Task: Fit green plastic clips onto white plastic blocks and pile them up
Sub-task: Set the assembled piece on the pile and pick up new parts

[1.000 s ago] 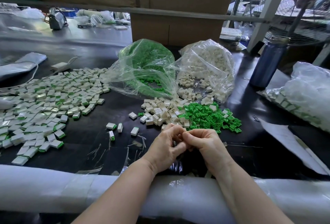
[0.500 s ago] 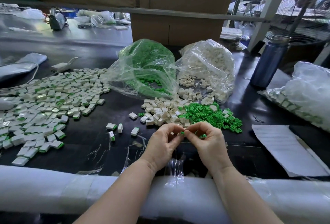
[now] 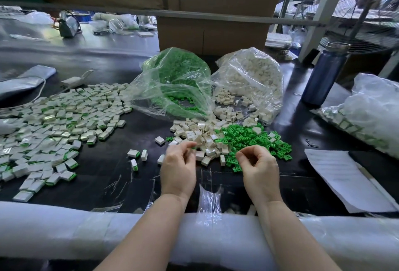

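Head view is showing both hands hovering low over a dark table (image 3: 103,171), apart from each other. The left hand (image 3: 179,167) is sitting at about 6 o'clock of the loose heap of white blocks (image 3: 200,135), its fingers curled with thumb and fingertips meeting at the heap's near edge; whether they are pinching a piece there, I cannot tell, as that spot is blurred. The right hand (image 3: 258,168) is sitting at 6 o'clock of the loose green clips (image 3: 250,139), thumb and forefinger curled toward each other, and nothing is showing between them.

The white heap is lying just beside the green clips, on their 9 o'clock side, the two touching and mixing where they meet. At 12 o'clock of these heaps, two clear bags are lying open toward the person: the bag of green clips (image 3: 177,82) on the left, the bag of white blocks (image 3: 252,80) on the right, both spilling pieces onto the table. At 9 o'clock of the hands, a wide spread of finished blocks (image 3: 58,123) with green edges is covering the table, and a few finished pieces (image 3: 138,158) are lying between that spread and the left hand.

At 3 o'clock, a white paper sheet (image 3: 345,177) is lying near the right hand, with another clear filled bag (image 3: 371,115) beyond it. A blue bottle (image 3: 323,76) is standing upright at 2 o'clock.
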A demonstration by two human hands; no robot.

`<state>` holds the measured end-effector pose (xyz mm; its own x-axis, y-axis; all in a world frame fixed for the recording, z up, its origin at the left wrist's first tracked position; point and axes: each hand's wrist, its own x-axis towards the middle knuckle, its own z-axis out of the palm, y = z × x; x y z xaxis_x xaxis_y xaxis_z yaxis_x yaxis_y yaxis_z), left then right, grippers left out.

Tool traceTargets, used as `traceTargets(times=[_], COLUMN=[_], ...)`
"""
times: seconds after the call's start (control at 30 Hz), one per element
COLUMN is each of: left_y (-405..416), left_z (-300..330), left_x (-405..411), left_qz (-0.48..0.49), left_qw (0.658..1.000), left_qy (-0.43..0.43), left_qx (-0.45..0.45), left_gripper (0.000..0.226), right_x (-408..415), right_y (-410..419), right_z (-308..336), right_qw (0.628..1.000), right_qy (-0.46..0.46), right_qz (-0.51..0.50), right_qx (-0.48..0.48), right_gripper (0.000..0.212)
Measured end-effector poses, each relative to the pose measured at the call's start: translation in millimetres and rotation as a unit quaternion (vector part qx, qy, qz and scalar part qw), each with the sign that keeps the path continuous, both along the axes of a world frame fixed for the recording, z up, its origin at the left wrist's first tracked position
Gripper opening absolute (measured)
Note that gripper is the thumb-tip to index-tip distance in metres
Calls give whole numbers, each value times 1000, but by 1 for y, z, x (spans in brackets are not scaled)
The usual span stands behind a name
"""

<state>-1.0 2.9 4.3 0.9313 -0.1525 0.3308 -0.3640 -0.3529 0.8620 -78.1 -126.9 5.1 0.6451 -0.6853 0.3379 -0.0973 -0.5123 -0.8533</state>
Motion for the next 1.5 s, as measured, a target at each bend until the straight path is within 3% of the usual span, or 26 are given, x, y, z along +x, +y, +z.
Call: traceTargets(times=[0.13, 0.27, 0.53, 0.7, 0.9, 1.13, 1.27, 1.4, 1.5], left_y=[4, 4, 4, 1, -4, -4, -4, -5, -5], left_z=[-2, -6, -3, -4, -10, -9, -10, -10, -9], left_x=[7, 10, 4, -1, -4, -2, -1, -2, -2], left_qz=[96, 138, 172, 66, -44, -19, -35, -63, -91], left_qw=[995, 990, 963, 980, 957, 966, 960, 950, 966], left_qy=[13, 25, 76, -20, -77, -64, -66, -79, -62], left_qx=[-16, 26, 191, 188, 277, 249, 271, 296, 235], left_gripper=[23, 22, 32, 22, 27, 20, 30, 28, 19], right_x=[-1, -1, -2, -1, 1, 1, 0, 1, 1], right_y=[-2, -2, -2, -1, 0, 0, 2, 4, 5], right_z=[-1, -1, 2, 3, 0, -1, 0, 0, 0], right_qw=[999, 997, 990, 975, 948, 956, 960, 977, 991], right_qy=[25, 51, 129, 204, 284, 265, 248, 173, 102], right_qz=[-28, -52, -55, -88, -114, -89, -71, -19, 22], right_qx=[-14, -11, -9, -30, -83, -92, -111, -123, -88], right_gripper=[13, 9, 11, 10, 21, 19, 17, 14, 10])
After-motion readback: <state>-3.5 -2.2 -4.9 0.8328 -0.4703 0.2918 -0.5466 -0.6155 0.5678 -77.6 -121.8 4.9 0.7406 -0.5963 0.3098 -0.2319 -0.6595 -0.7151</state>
